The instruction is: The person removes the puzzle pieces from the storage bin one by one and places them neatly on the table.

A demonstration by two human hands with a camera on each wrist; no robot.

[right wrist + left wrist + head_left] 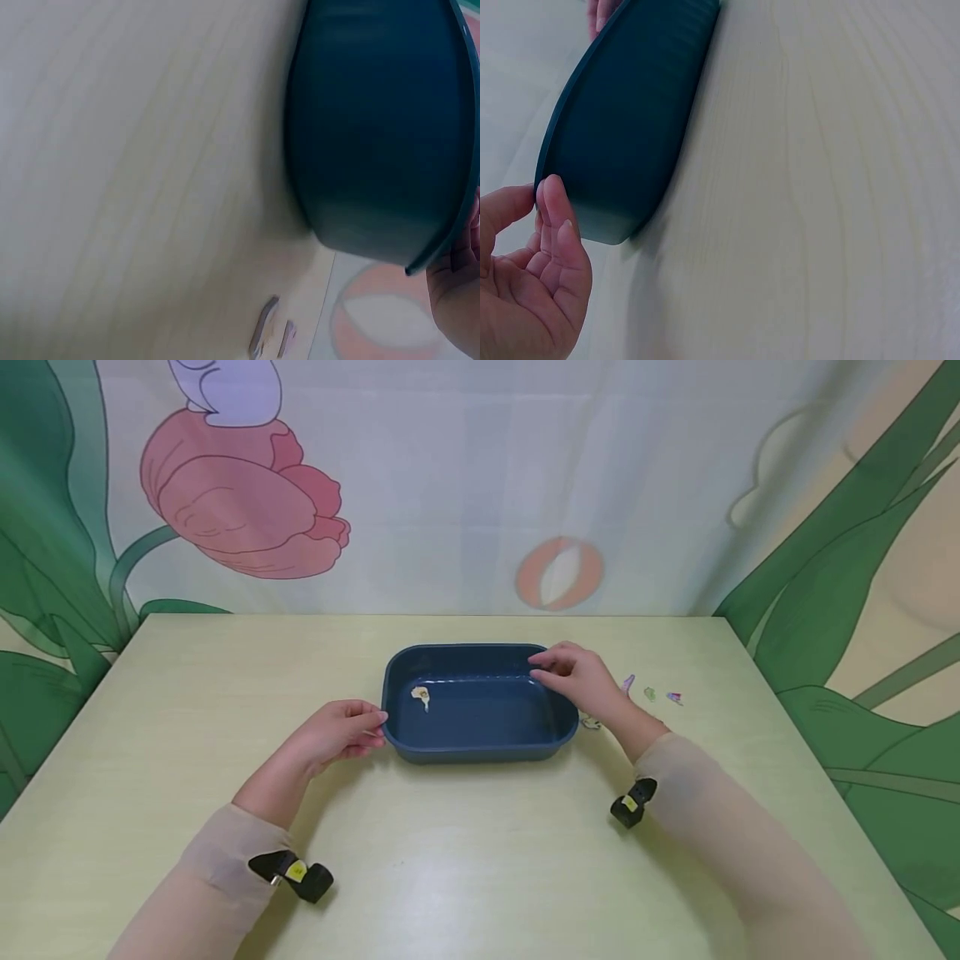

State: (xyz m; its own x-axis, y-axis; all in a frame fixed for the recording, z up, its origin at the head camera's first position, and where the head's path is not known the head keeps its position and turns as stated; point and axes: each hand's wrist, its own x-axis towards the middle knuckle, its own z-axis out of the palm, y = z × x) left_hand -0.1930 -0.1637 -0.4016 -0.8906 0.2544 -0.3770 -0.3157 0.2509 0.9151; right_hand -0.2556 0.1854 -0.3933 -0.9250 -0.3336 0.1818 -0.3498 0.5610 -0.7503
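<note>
A dark blue rectangular tray (480, 755) with rounded corners stands mid-table. My left hand (343, 732) pinches its left rim; in the left wrist view the thumb (510, 206) and fingers (570, 259) lie on opposite sides of the edge. Over the tray's right end is my right hand (577, 681), thumb and fingers apart with nothing visible between them. Inside the tray, towards its left side, lies a small pale cutout (422, 695), like a sticker. The right wrist view shows the right hand (457, 289) partly hidden behind the tray wall (382, 150).
Right of the tray lie several small flat cutouts: a purple one (628, 682), a green one (650, 693), a purple and red one (675, 697), and another (591, 722) close by the tray's right end. A printed curtain (450, 485) hangs behind the table (450, 860).
</note>
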